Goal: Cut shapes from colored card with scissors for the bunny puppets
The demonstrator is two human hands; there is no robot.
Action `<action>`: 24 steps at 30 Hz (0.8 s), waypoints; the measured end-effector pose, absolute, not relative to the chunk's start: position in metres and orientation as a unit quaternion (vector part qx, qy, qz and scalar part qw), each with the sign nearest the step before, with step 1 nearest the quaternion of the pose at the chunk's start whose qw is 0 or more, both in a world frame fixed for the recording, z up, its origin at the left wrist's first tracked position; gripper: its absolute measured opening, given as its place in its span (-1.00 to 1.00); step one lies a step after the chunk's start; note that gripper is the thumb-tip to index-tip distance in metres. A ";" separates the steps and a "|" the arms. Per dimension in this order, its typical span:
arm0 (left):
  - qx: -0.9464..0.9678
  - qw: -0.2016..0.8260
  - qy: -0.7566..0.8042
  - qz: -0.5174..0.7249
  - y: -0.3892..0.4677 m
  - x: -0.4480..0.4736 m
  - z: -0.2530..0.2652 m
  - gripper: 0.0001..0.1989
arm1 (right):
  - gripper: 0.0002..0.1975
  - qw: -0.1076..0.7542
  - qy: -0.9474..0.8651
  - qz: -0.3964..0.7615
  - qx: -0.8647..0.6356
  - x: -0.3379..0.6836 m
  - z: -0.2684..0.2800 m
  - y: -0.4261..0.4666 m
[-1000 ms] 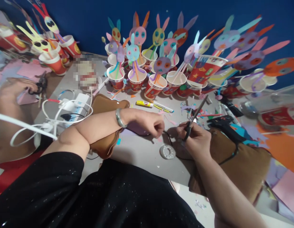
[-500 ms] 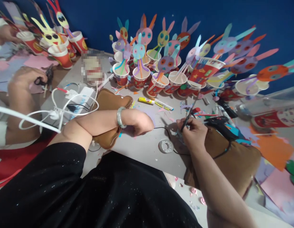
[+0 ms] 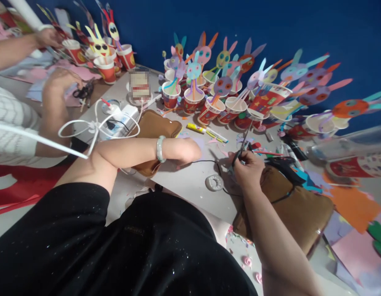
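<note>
My left hand [image 3: 185, 151], with a jade-like bangle at the wrist, is curled down at the table beside a brown cushion. The back of the hand hides its fingertips and whatever they may hold. A pale purple piece of paper [image 3: 197, 143] lies just beyond it. In my right hand [image 3: 250, 168] is a pair of dark-handled scissors [image 3: 245, 142], blades pointing up and away from me. Between my hands lie a white roll of tape [image 3: 214, 182] and a thin black cord [image 3: 208, 161].
Red paper cups [image 3: 194, 102] with paper rabbit faces crowd the back. Markers [image 3: 196, 128] and scraps lie before them. A white power strip [image 3: 124, 119] with looped cables stands left, near another person's hand [image 3: 62, 80]. Brown cushions [image 3: 301, 209] and coloured paper [image 3: 352, 201] are at right.
The view has shifted, so the cups and power strip appear further right and more of the other person's arms shows. My right hand still holds the scissors; my left stays curled.
</note>
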State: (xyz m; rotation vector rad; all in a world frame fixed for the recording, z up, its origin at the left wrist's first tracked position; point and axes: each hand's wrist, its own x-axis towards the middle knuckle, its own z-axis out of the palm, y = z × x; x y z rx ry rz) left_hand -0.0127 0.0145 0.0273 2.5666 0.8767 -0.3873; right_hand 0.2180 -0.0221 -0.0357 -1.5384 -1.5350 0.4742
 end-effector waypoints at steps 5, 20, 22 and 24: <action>0.913 0.173 0.336 -0.157 0.007 -0.045 0.050 -0.89 | -0.70 0.443 -0.616 0.201 -0.620 0.214 -0.033 -0.022; 0.782 0.044 0.619 0.051 -0.097 -0.100 0.006 -0.66 | -0.81 0.533 -0.577 0.234 -0.572 0.215 0.034 -0.065; 0.779 0.092 0.614 0.086 -0.094 -0.108 0.004 -0.73 | -0.84 0.499 -0.608 0.235 -0.571 0.218 0.042 -0.078; 0.774 0.142 0.603 0.128 -0.091 -0.117 0.004 -0.76 | -0.84 0.451 -0.645 0.236 -0.570 0.224 0.043 -0.091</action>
